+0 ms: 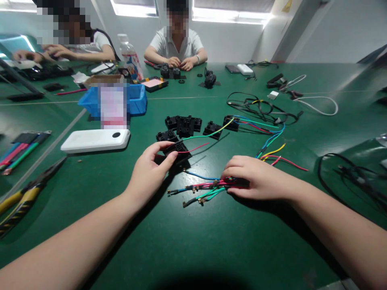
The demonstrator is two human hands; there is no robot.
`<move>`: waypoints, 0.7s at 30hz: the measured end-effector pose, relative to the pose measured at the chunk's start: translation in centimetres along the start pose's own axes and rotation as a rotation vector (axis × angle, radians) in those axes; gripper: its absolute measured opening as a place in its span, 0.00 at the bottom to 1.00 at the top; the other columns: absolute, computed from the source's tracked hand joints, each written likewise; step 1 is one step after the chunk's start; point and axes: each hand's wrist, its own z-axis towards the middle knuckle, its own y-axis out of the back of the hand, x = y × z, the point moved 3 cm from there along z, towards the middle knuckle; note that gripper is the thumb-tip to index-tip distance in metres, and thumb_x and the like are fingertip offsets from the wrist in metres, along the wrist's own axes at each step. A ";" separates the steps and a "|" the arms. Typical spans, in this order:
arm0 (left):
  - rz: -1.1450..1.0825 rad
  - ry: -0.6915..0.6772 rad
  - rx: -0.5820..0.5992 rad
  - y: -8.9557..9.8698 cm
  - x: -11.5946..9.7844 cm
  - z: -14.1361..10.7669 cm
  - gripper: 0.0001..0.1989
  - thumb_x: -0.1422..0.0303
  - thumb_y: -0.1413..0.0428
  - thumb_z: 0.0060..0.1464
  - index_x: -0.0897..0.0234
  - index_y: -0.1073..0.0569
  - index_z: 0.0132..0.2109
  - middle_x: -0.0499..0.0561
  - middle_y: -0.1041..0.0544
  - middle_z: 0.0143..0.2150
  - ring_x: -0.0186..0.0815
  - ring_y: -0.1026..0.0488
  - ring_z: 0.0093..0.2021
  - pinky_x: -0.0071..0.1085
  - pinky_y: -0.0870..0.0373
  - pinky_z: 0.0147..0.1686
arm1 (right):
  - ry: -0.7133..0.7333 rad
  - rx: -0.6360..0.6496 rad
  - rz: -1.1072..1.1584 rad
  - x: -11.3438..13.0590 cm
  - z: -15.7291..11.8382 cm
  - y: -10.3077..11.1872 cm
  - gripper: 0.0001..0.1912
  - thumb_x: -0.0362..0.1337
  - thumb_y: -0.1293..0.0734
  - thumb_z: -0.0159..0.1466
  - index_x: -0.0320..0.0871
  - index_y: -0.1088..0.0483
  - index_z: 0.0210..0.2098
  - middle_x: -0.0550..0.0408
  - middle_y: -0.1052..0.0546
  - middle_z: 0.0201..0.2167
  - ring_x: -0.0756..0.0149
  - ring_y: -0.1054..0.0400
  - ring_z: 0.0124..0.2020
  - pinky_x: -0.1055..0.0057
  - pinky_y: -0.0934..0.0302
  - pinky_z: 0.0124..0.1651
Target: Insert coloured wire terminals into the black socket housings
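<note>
Between the thumb and fingers of my left hand (152, 167) is a black plastic connector housing (181, 152). A green-yellow wire (205, 136) and a short red wire (196, 148) run out from it to the right. My right hand (254, 177) is closed around a bundle of coloured wires (208, 185), in blue, red and green, lying low over the table. Small metal terminals tip their left ends. Behind my left hand stand several similar black housings (185, 125). Another housing (231, 123), with wires plugged in, lies farther right.
Pliers (33, 193) and a white power bank (96, 141) lie at left, near a blue bin (137, 100). Black cables (260, 106) coil at the back right, others (350, 177) at the right edge. Two people sit across the green table (193, 245), a bottle (130, 58) between them.
</note>
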 end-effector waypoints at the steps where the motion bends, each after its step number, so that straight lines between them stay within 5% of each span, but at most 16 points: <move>1: 0.028 0.000 0.012 -0.1 -0.1 0.0 0.19 0.56 0.45 0.54 0.60 0.28 0.50 0.50 0.24 0.42 0.36 0.29 0.36 0.35 0.32 0.41 | 0.005 0.009 0.006 0.0 -0.1 0.0 0.11 0.37 0.32 0.59 0.44 0.28 0.42 0.51 0.26 0.38 0.64 0.34 0.39 0.67 0.39 0.41; 10: 0.045 -0.017 -0.068 0.2 -0.4 -0.2 0.19 0.57 0.46 0.54 0.59 0.28 0.51 0.51 0.25 0.45 0.37 0.29 0.38 0.37 0.31 0.44 | -0.054 -0.023 -0.121 -0.7 0.0 -0.7 0.11 0.38 0.37 0.65 0.44 0.29 0.46 0.50 0.26 0.38 0.62 0.34 0.39 0.67 0.41 0.40; 17: -0.003 -0.074 -0.070 0.2 -0.4 -0.6 0.19 0.58 0.46 0.55 0.59 0.30 0.52 0.52 0.26 0.46 0.37 0.29 0.41 0.37 0.32 0.46 | -0.380 -0.179 -0.385 -4.3 -0.5 -0.7 0.16 0.41 0.40 0.67 0.50 0.31 0.53 0.49 0.27 0.46 0.56 0.34 0.45 0.62 0.44 0.42; 21: 0.037 -0.179 0.007 0.0 -1.0 -0.9 0.16 0.59 0.45 0.55 0.59 0.29 0.49 0.51 0.26 0.45 0.38 0.29 0.44 0.36 0.33 0.48 | -0.470 -0.199 -0.428 -5.2 -1.0 -0.4 0.24 0.43 0.39 0.65 0.43 0.38 0.59 0.45 0.28 0.48 0.52 0.34 0.46 0.59 0.41 0.45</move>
